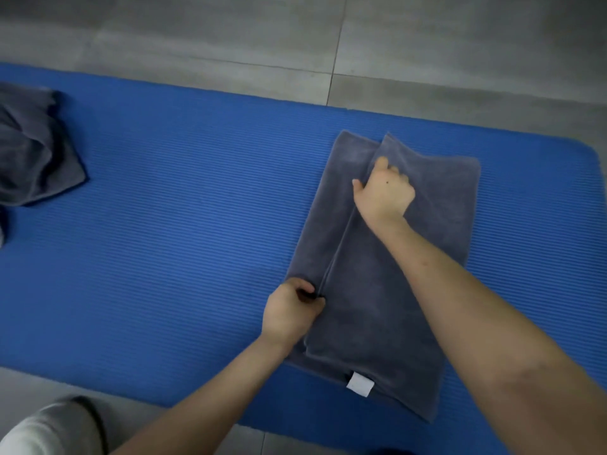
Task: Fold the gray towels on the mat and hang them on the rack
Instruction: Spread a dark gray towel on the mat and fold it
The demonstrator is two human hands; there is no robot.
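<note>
Item: gray towel (pixel 377 307), partly folded, lying flat on the blue ribbed mat (pixel 180 224), toward 3 o'clock from the mat's middle; long axis running roughly 6 to 12 o'clock, tilted a little toward 1; an upper layer is laid over the right-hand part of the lower layer, its free edge running as a straight seam from the near left to the far middle; far corner of that layer slightly raised and peaked at 12 o'clock; white label (pixel 360 384) showing at the towel's 6 o'clock edge. Left hand (pixel 289 315): at about 8 o'clock on the towel, fingers curled in, thumb and fingers pinching the near end of the upper layer's edge; bare forearm leading back toward 7 o'clock. Right hand (pixel 384 192): at about 12 o'clock on the towel, fingers curled down, gripping the far end of the same edge, knuckles uppermost; bare forearm crossing over the towel toward 5 o'clock. Second gray towel (pixel 29 152): crumpled in a loose heap at the mat's 9 o'clock end, well apart from the first, partly cut off by the frame. Surroundings: gray tiled floor (pixel 230 34) beyond the mat at 12 o'clock and along its near side; a light-coloured clothed knee (pixel 49 428) at 7 o'clock, off the mat.
</note>
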